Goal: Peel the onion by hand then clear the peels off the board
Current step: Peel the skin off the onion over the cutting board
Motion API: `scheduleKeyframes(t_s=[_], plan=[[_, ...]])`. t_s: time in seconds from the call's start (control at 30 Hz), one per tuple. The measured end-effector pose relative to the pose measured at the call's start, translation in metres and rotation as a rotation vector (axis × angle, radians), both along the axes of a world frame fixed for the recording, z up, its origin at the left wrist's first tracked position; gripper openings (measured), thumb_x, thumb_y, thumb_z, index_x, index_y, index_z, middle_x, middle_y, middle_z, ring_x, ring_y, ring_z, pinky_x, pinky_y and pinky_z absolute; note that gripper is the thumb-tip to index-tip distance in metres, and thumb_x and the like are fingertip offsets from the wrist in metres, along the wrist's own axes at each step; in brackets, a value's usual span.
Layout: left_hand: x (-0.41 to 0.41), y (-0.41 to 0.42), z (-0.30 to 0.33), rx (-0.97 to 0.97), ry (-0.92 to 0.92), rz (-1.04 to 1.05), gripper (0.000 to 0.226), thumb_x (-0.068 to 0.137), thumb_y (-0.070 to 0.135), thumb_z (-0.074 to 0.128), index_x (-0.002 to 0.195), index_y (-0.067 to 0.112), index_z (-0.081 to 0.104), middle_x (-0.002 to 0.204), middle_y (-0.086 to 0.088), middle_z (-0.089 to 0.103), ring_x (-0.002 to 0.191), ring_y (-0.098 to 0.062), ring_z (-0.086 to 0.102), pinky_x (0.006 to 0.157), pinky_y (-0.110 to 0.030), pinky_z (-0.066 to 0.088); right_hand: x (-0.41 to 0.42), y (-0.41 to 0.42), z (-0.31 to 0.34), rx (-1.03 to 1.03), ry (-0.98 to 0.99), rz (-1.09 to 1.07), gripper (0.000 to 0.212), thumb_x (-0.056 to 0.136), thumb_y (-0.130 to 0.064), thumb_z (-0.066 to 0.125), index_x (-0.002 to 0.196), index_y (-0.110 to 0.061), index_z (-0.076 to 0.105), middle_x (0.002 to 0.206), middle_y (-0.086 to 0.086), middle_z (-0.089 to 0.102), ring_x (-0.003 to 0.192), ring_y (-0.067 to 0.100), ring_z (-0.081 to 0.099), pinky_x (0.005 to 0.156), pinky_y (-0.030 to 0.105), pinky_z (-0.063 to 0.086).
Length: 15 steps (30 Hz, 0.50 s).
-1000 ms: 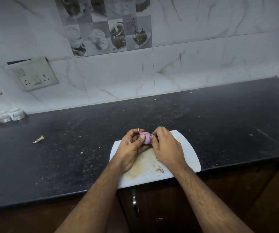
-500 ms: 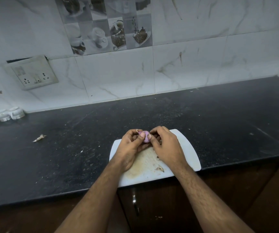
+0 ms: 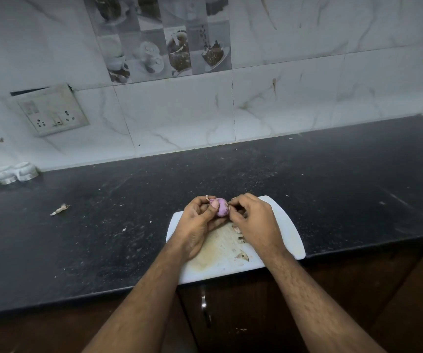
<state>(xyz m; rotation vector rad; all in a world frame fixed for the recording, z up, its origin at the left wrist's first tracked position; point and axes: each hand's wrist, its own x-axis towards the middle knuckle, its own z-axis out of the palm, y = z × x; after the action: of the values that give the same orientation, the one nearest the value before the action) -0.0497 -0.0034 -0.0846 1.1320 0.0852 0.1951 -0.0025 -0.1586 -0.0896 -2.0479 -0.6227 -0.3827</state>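
Wall: pale marble-look tiles (image 3: 294, 98) run behind everything, with a panel of pictured cups and desserts (image 3: 164, 42) set high in the middle.
Surface: a dark speckled stone surface (image 3: 103, 225) spans the whole width, dusted with pale crumbs; its front edge sits over brown cabinet doors (image 3: 231, 314).
Socket plate: a grey switch-and-socket plate (image 3: 50, 110) hangs crooked on the wall at far left.
Cutting board: a white board (image 3: 284, 225) lies at the front edge of the surface, its near corner overhanging slightly, its middle stained yellowish-brown.
Left hand: the left hand (image 3: 197, 220) hovers above the far side of the board, fingers curled round the onion, thumb pressed on its near face.
Right hand: the right hand (image 3: 253, 220) meets it from the other side, fingertips pinching at the onion's right edge.
White cups: three small white pieces (image 3: 6, 174) stand in a row against the wall at far left.
Onion: a small pink-purple onion (image 3: 222, 210) is held between both hands over the board's far edge, mostly bare, a scrap of dry skin at its top left.
Peels: brown peel scraps (image 3: 242, 256) lie on the board beside and under the right wrist.
Stray peel: one pale scrap (image 3: 60, 209) lies on the surface well left of the board.
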Motion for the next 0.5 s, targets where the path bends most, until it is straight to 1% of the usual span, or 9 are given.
scheduleKeyframes(t_s=[0.1, 0.2, 0.27, 0.37, 0.5], plan=[[0.0003, -0.0014, 0.001, -0.008, 0.009, 0.011, 0.036, 0.104, 0.008, 0.058, 0.133, -0.011, 0.048, 0.109, -0.022, 0.073, 0.102, -0.029, 0.076, 0.082, -0.032, 0.063, -0.0014, 0.0002, 0.0004, -0.051, 0.0, -0.044, 0.007, 0.097, -0.026, 0.066, 0.098, -0.021, 0.07, 0.093, -0.013, 0.065, 0.078, 0.005, 0.062, 0.071, 0.035, 0.058], [-0.0001, -0.0016, 0.0017, -0.028, 0.014, 0.022, 0.035, 0.105, 0.011, 0.057, 0.132, -0.01, 0.05, 0.11, -0.021, 0.073, 0.103, -0.028, 0.076, 0.081, -0.03, 0.063, -0.0028, -0.0001, 0.0016, -0.016, -0.018, -0.006, 0.016, 0.101, -0.034, 0.059, 0.1, -0.023, 0.069, 0.094, -0.014, 0.065, 0.082, 0.004, 0.063, 0.072, 0.033, 0.058], [-0.0006, -0.0013, 0.0025, -0.039, 0.017, 0.022, 0.034, 0.105, 0.012, 0.058, 0.13, -0.01, 0.053, 0.11, -0.021, 0.073, 0.103, -0.028, 0.077, 0.079, -0.028, 0.063, -0.0032, -0.0005, 0.0022, -0.024, -0.018, 0.028, 0.015, 0.1, -0.038, 0.062, 0.101, -0.025, 0.07, 0.095, -0.016, 0.065, 0.085, 0.002, 0.063, 0.073, 0.031, 0.058], [-0.0003, -0.0007, 0.0019, -0.035, 0.019, 0.021, 0.036, 0.104, 0.012, 0.059, 0.131, -0.011, 0.052, 0.109, -0.021, 0.074, 0.103, -0.027, 0.077, 0.081, -0.028, 0.063, -0.0026, -0.0014, 0.0014, -0.038, -0.024, 0.023, 0.01, 0.098, -0.033, 0.066, 0.101, -0.025, 0.072, 0.093, -0.016, 0.065, 0.085, 0.002, 0.063, 0.074, 0.032, 0.058], [0.0008, 0.0, -0.0001, -0.015, 0.019, 0.018, 0.039, 0.104, 0.012, 0.059, 0.133, -0.013, 0.05, 0.112, -0.024, 0.072, 0.105, -0.029, 0.076, 0.084, -0.031, 0.063, -0.0033, -0.0021, 0.0015, -0.053, -0.043, 0.013, 0.012, 0.096, -0.033, 0.069, 0.1, -0.024, 0.075, 0.089, -0.014, 0.066, 0.082, 0.003, 0.063, 0.072, 0.03, 0.056]])
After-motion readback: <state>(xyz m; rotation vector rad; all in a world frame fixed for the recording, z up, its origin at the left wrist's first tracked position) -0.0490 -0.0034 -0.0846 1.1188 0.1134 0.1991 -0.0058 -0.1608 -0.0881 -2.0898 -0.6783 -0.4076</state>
